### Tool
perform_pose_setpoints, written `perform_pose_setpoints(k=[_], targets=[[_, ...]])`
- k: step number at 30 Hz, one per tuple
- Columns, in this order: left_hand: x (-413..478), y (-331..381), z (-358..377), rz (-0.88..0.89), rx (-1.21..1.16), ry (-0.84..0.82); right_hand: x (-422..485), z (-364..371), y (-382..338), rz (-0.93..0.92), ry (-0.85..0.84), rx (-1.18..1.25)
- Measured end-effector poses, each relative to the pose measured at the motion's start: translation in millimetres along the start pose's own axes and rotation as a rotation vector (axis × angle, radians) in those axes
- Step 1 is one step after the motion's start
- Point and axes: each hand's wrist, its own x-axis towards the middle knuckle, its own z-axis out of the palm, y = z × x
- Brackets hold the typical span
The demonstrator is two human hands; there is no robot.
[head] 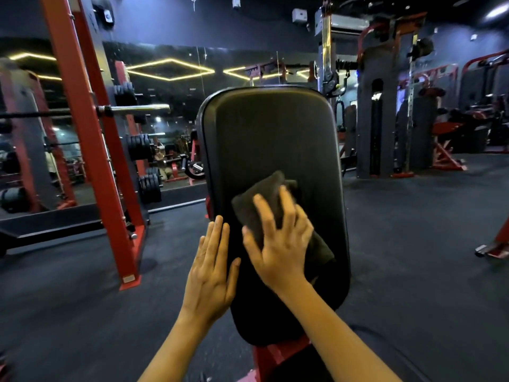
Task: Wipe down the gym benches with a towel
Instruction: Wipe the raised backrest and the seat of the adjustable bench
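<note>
R hand (278, 244): fingers spread flat, pressing dark towel (264, 199) onto black bench pad (272, 139), no curl round it. Towel lies bunched on lower-middle of pad, partly under palm. L hand (210, 274): fingers straight, together, resting along pad's left edge, holding nothing. Pad tilted up. Red rack upright (91, 150) w/ weight plates (140, 147) at left.

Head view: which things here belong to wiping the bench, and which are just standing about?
In the job: bench pad, dark towel, right hand pressing the towel on the pad, left hand flat against the pad's edge.
Just about: red rack, barbell, weight plates, cable machine.
</note>
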Motion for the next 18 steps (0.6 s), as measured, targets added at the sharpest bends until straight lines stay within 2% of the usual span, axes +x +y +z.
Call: perform_pose_setpoints(k=[2, 4, 5, 6, 9, 10, 11, 12, 16, 17, 18], targets=[[-12, -1, 3, -0.021, -0.035, -0.017, -34, 1, 15, -0.207, -0.036, -0.015], [-21, 0, 6, -0.028, -0.041, -0.027, -57, -4, 40, -0.257, -0.067, -0.021], [-25, 0, 6, -0.022, -0.033, -0.033, -61, -6, 51, -0.184, -0.067, -0.014], [-29, 0, 6, -0.018, -0.025, -0.042, -61, -7, 56, -0.036, -0.059, 0.006], [-38, 2, 6, 0.003, -0.016, -0.059, -34, -4, 41, 0.539, 0.05, 0.1], [-39, 2, 6, 0.004, -0.014, -0.061, -26, -3, 31, 0.603, 0.072, 0.095], [-42, 3, 6, 0.002, -0.016, -0.066, -26, -1, 23, 0.548, 0.071, 0.064], [-44, 3, 7, 0.002, -0.022, -0.068, -32, 0, 18, 0.401, 0.061, 0.038], [-55, -1, 12, 0.005, -0.062, -0.084, -93, -1, 42, -0.383, -0.088, -0.052], [-59, -1, 12, -0.001, -0.068, -0.091, -104, -3, 56, -0.495, -0.122, -0.067], [-63, -1, 13, -0.011, -0.069, -0.094, -110, -5, 70, -0.52, -0.145, -0.068]])
